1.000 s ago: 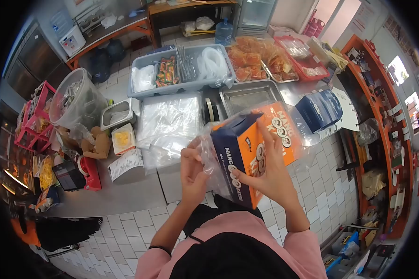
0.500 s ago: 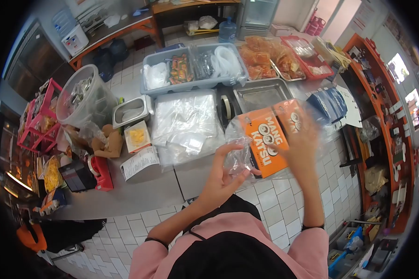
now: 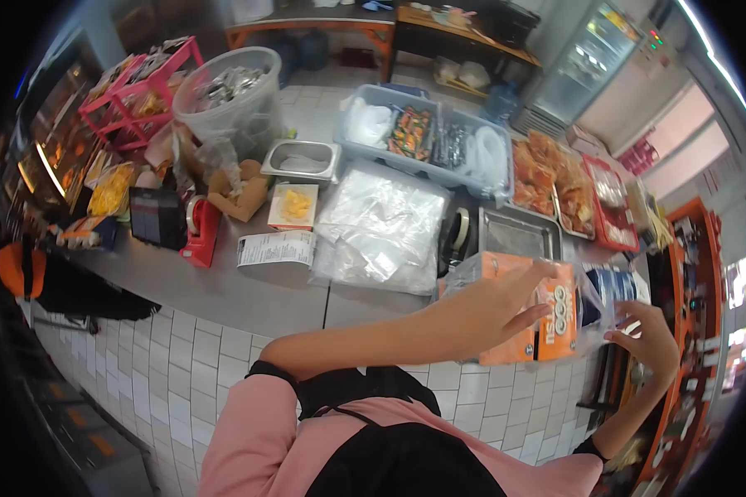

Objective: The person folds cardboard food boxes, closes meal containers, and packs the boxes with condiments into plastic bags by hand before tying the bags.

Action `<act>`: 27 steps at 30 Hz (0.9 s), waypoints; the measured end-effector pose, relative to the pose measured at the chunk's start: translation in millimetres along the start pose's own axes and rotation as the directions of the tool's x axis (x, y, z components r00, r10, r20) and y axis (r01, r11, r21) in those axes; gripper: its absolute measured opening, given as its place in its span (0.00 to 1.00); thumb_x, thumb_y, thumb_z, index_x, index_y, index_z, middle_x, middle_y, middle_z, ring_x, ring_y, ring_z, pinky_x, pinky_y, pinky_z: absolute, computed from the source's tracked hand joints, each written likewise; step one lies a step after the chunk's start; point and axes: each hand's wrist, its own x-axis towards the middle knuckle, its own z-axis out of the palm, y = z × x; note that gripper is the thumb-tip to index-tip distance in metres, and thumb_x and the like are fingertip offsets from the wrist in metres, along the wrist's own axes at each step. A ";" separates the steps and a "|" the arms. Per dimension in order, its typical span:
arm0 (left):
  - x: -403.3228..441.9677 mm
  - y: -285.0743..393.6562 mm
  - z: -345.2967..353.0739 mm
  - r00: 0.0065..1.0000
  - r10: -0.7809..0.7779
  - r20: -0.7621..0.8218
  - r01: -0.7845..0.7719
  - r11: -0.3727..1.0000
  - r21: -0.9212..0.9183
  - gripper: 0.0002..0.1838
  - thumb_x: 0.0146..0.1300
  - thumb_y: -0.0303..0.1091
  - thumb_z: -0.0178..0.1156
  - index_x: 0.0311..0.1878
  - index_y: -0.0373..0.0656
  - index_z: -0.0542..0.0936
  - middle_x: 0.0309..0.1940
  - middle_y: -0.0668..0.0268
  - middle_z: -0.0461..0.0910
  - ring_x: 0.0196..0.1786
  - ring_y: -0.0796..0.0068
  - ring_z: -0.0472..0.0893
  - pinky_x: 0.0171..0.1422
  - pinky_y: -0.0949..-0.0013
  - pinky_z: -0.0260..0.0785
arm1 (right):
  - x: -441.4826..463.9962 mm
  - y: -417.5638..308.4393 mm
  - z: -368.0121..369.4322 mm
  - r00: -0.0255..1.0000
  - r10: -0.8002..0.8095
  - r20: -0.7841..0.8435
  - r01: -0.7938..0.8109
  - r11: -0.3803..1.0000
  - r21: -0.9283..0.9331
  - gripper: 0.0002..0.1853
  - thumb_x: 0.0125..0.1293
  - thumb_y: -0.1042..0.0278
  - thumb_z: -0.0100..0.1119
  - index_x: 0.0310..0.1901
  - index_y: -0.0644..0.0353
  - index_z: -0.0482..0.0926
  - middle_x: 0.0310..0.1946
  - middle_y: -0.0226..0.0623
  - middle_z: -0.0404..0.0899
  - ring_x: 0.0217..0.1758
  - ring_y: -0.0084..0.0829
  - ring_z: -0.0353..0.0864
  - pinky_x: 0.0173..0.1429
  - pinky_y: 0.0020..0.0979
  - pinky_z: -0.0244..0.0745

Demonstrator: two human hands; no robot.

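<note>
Two orange printed food boxes [image 3: 514, 344] stand side by side inside a clear plastic bag [image 3: 593, 311] at the table's near right. My left hand [image 3: 518, 302] reaches across from the left and grips the boxes, with its thumb and fingers spread over their upper part. To the right of them, my right hand [image 3: 651, 340] has its fingers bent and pinches the loose side of the bag. My left hand and forearm hide part of the boxes. Behind them sits a shallow metal tray [image 3: 518, 236], and dark blue printed packaging [image 3: 617, 286] lies just beyond the bag.
A stack of clear plastic bags [image 3: 381, 224] lies mid-table, beside a tape roll [image 3: 456, 232]. Left of it are a receipt [image 3: 275, 248], a box of yellow food [image 3: 293, 205] and a red tape dispenser [image 3: 199, 232]. A divided blue bin [image 3: 423, 166] stands behind.
The view has swung to the right. My left hand has moved from the bag's left side onto the boxes. My right hand has left the boxes for the bag's right side.
</note>
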 end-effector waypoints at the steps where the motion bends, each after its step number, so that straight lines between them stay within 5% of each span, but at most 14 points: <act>1: -9.7 -0.2 -7.6 1.000 -0.010 -0.022 0.011 1.000 0.004 0.20 0.64 0.37 0.52 0.57 0.43 0.63 0.30 0.56 0.75 0.29 0.61 0.78 0.33 0.67 0.69 | 8.4 -18.8 -4.0 0.970 -0.178 -0.165 0.150 0.975 -0.166 0.18 0.48 0.71 0.63 0.42 0.65 0.74 0.30 0.41 0.74 0.34 0.32 0.74 0.43 0.32 0.69; 2: -20.9 -1.3 -13.5 0.993 0.043 -0.114 -0.017 0.976 0.217 0.21 0.63 0.36 0.53 0.58 0.43 0.64 0.26 0.60 0.76 0.26 0.62 0.77 0.30 0.66 0.69 | 16.8 -41.3 -7.1 0.882 -0.365 -0.299 0.258 0.903 -0.342 0.23 0.48 0.70 0.64 0.48 0.64 0.73 0.37 0.43 0.75 0.40 0.35 0.75 0.49 0.33 0.68; 3: -32.5 -4.0 -18.5 0.977 0.113 -0.183 -0.026 0.907 0.421 0.22 0.62 0.36 0.54 0.59 0.44 0.64 0.22 0.63 0.76 0.23 0.62 0.77 0.28 0.65 0.68 | 31.4 -74.6 -13.1 0.893 -0.358 -0.273 0.246 0.895 -0.372 0.27 0.50 0.63 0.64 0.52 0.62 0.71 0.47 0.43 0.73 0.47 0.44 0.74 0.52 0.37 0.68; 4: -43.5 -9.4 -22.9 0.965 0.113 -0.238 -0.014 0.924 0.382 0.23 0.61 0.35 0.55 0.59 0.44 0.65 0.22 0.66 0.77 0.20 0.63 0.77 0.25 0.64 0.67 | 48.2 -112.8 -17.8 0.905 -0.358 -0.231 0.292 0.916 -0.274 0.24 0.53 0.62 0.62 0.51 0.63 0.72 0.46 0.42 0.73 0.47 0.43 0.74 0.53 0.38 0.67; 8: -86.6 -38.9 -50.5 0.960 0.079 -0.270 0.023 0.934 0.356 0.22 0.61 0.35 0.55 0.59 0.46 0.66 0.23 0.65 0.78 0.23 0.64 0.78 0.25 0.64 0.68 | 178.3 -203.5 6.2 0.729 -0.674 -0.119 0.606 0.716 -0.346 0.15 0.61 0.57 0.56 0.43 0.58 0.78 0.35 0.36 0.77 0.41 0.32 0.75 0.46 0.31 0.69; 10: -109.0 -66.6 -67.1 0.959 -0.173 -0.225 0.229 0.939 0.255 0.19 0.62 0.36 0.54 0.56 0.49 0.68 0.24 0.65 0.79 0.25 0.63 0.79 0.27 0.64 0.69 | 280.3 -248.6 38.2 0.680 -0.730 0.065 0.717 0.644 -0.267 0.16 0.61 0.55 0.54 0.35 0.62 0.79 0.30 0.42 0.79 0.32 0.39 0.77 0.38 0.36 0.71; 13: -148.4 -101.5 -93.1 0.905 -0.366 -0.217 0.419 0.856 0.303 0.15 0.63 0.36 0.52 0.53 0.50 0.70 0.25 0.63 0.79 0.27 0.61 0.80 0.28 0.63 0.69 | 445.8 -276.4 138.9 0.758 -0.648 0.070 0.617 0.679 -0.398 0.20 0.55 0.57 0.52 0.24 0.69 0.79 0.23 0.51 0.78 0.28 0.45 0.78 0.38 0.38 0.74; 15: -176.9 -118.3 -112.5 0.884 -0.404 -0.234 0.458 0.851 0.257 0.14 0.64 0.36 0.51 0.53 0.49 0.70 0.26 0.62 0.80 0.29 0.60 0.80 0.30 0.64 0.70 | 510.9 -298.4 181.6 0.879 -0.459 0.128 0.470 0.880 -0.069 0.21 0.51 0.55 0.54 0.22 0.72 0.77 0.23 0.56 0.78 0.31 0.47 0.80 0.39 0.44 0.75; 17: -201.8 -135.3 -132.9 0.856 -0.444 -0.263 0.500 0.841 0.207 0.14 0.64 0.36 0.51 0.52 0.48 0.70 0.27 0.62 0.80 0.31 0.59 0.80 0.31 0.64 0.71 | 583.4 -296.2 246.0 0.911 -0.392 -0.130 0.389 0.920 -0.046 0.19 0.50 0.59 0.54 0.24 0.74 0.77 0.22 0.58 0.77 0.29 0.47 0.81 0.38 0.43 0.76; 19: -224.4 -146.4 -149.9 0.753 -0.610 -0.246 0.639 0.768 0.050 0.13 0.65 0.35 0.49 0.52 0.47 0.70 0.30 0.62 0.81 0.35 0.61 0.81 0.37 0.66 0.72 | 603.5 -303.5 289.8 0.985 -0.107 -0.136 0.154 0.901 0.405 0.15 0.50 0.65 0.55 0.26 0.74 0.77 0.22 0.57 0.77 0.27 0.49 0.80 0.37 0.39 0.76; 20: -231.7 -151.4 -159.6 0.748 -0.616 -0.247 0.643 0.764 0.044 0.13 0.65 0.35 0.49 0.52 0.47 0.70 0.30 0.62 0.81 0.35 0.61 0.81 0.37 0.66 0.72 | 603.6 -306.9 305.2 0.986 -0.109 -0.128 0.153 0.902 0.404 0.15 0.50 0.65 0.55 0.26 0.74 0.77 0.22 0.57 0.77 0.27 0.49 0.80 0.37 0.39 0.76; 22: -240.8 -158.9 -175.0 0.664 -0.699 -0.264 0.701 0.706 -0.107 0.12 0.66 0.34 0.48 0.51 0.47 0.71 0.32 0.63 0.82 0.38 0.64 0.82 0.42 0.67 0.71 | 601.3 -308.5 329.7 0.787 -0.106 -0.607 0.240 0.960 0.143 0.11 0.48 0.67 0.59 0.24 0.69 0.80 0.22 0.48 0.80 0.26 0.38 0.82 0.36 0.34 0.77; 27: -232.9 -175.9 -207.7 0.687 -0.676 -0.266 0.675 0.729 -0.111 0.11 0.66 0.35 0.47 0.49 0.45 0.70 0.30 0.61 0.81 0.37 0.59 0.81 0.41 0.63 0.72 | 581.9 -286.1 307.7 0.809 -0.102 -0.580 0.346 0.879 0.328 0.13 0.46 0.64 0.65 0.30 0.64 0.82 0.25 0.44 0.81 0.28 0.35 0.82 0.34 0.31 0.75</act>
